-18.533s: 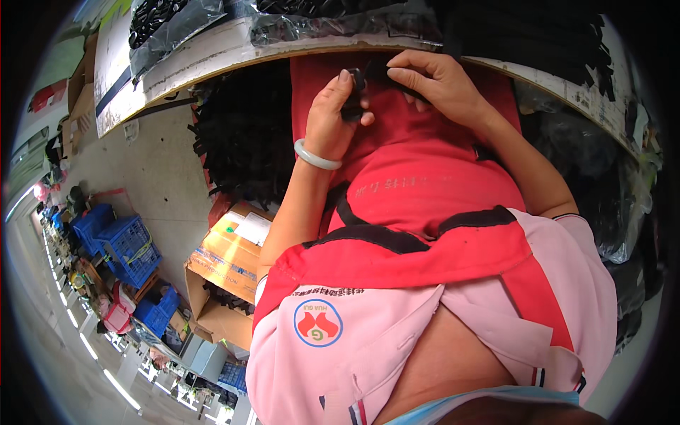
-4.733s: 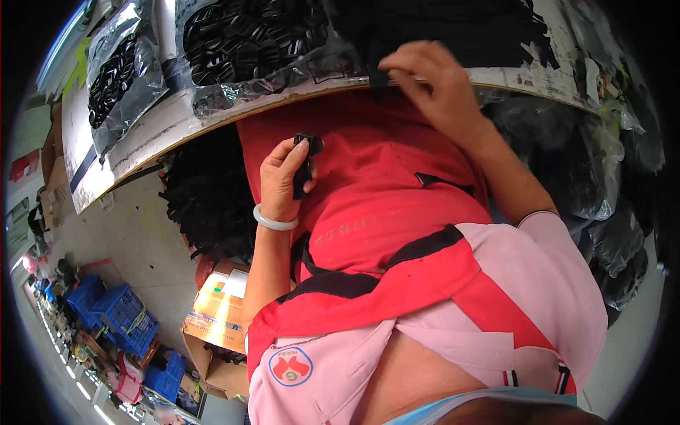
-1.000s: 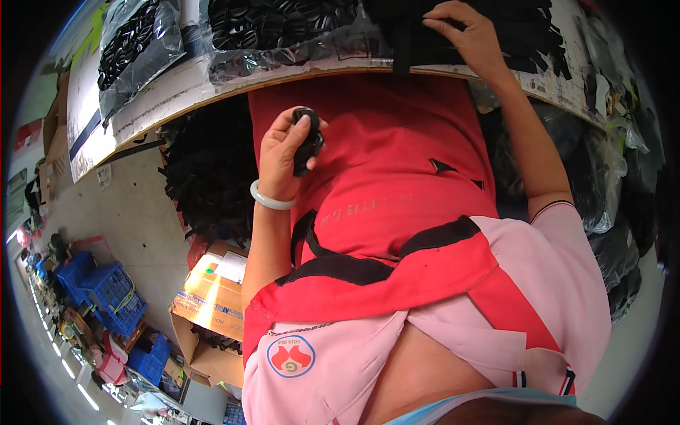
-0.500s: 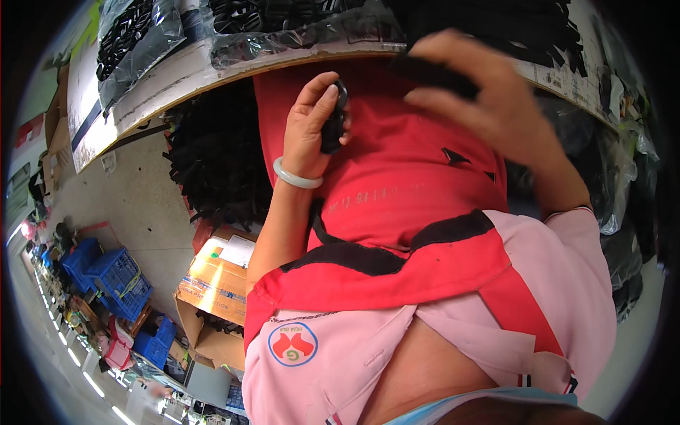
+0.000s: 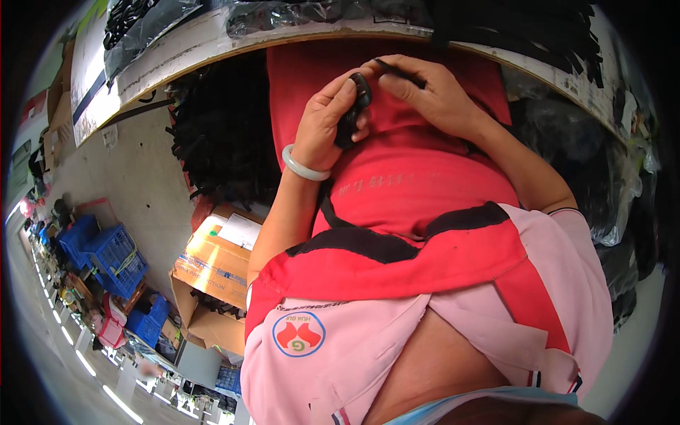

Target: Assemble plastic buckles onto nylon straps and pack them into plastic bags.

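Observation:
Over my red apron [image 5: 425,149], my left hand [image 5: 316,131] is closed around a smooth black piece [image 5: 360,92], its thumb along the upper part. The fingers cover much of this piece, so its exact kind cannot be made out. Just to the right, my right hand [image 5: 446,99] pinches a thin, dark strip [image 5: 400,73] between thumb and fingers. Its fingertips come close to the top of the black piece; whether they touch it is hard to tell.
Ahead runs a worktable edge [image 5: 191,65], with bagged black parts [image 5: 145,28] and a pile of black strips [image 5: 531,35] on top. Beneath lies a dark heap [image 5: 223,134]. A cardboard box [image 5: 216,265] stands by my left elbow; blue crates [image 5: 117,262] are farther left.
My right hand has come down and left from the table side, bringing the dark strip close to my left hand. The left hand keeps its hold and sits slightly farther right.

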The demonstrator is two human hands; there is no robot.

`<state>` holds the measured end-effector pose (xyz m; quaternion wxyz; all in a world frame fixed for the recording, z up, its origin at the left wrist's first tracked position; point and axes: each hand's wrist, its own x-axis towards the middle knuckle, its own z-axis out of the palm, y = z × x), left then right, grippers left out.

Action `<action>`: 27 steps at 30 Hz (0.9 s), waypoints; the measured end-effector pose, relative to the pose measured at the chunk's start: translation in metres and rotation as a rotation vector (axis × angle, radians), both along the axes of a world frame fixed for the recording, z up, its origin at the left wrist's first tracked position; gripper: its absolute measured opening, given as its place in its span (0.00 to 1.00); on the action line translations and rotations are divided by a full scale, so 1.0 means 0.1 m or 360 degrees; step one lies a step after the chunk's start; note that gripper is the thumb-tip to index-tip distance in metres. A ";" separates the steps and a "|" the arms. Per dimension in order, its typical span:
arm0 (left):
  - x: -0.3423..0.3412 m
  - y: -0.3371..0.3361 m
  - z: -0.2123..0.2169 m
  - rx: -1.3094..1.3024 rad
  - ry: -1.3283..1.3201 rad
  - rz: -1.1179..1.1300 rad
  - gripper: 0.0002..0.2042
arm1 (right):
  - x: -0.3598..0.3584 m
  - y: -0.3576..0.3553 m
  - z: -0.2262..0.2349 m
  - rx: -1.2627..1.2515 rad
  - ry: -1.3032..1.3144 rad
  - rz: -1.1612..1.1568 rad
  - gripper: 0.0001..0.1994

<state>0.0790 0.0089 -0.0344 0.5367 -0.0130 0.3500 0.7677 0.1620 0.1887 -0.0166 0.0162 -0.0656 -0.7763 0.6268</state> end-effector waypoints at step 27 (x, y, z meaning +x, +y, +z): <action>-0.11 -0.08 -0.07 -0.0343 0.0573 -0.0012 0.11 | -0.02 0.10 -0.16 0.0160 -0.0283 0.0067 0.14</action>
